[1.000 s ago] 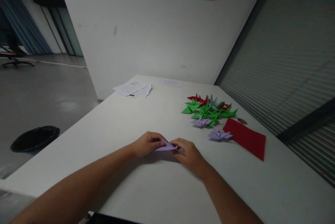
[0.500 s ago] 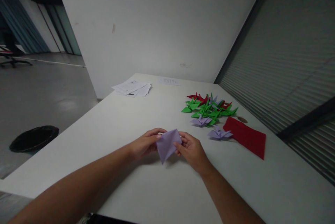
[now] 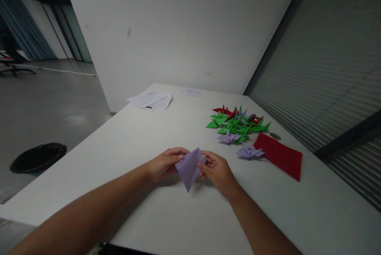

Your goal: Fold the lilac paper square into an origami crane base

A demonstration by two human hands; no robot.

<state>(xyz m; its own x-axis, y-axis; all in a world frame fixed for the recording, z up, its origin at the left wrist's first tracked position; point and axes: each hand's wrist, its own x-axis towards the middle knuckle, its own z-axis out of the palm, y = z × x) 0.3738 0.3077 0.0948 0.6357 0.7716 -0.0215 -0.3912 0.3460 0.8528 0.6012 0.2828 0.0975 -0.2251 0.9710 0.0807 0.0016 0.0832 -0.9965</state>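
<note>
Both my hands hold a folded lilac paper [image 3: 189, 167] just above the white table [image 3: 143, 140], its point hanging down towards me. My left hand [image 3: 162, 163] pinches its left edge with closed fingers. On the other side, my right hand [image 3: 217, 169] grips the right edge, fingers curled. Two finished lilac paper cranes [image 3: 228, 138] [image 3: 249, 152] lie on the table to the right of my hands.
A heap of green and red paper cranes [image 3: 238, 123] lies at the right, with a stack of red paper sheets [image 3: 279, 155] beside it. White printed papers [image 3: 150, 100] lie at the far left corner. A black bin [image 3: 37, 157] stands on the floor at left.
One second ago the lilac paper lay flat on the table under my fingers. Both hands have lifted it and turned it so its broad face shows, point down.
</note>
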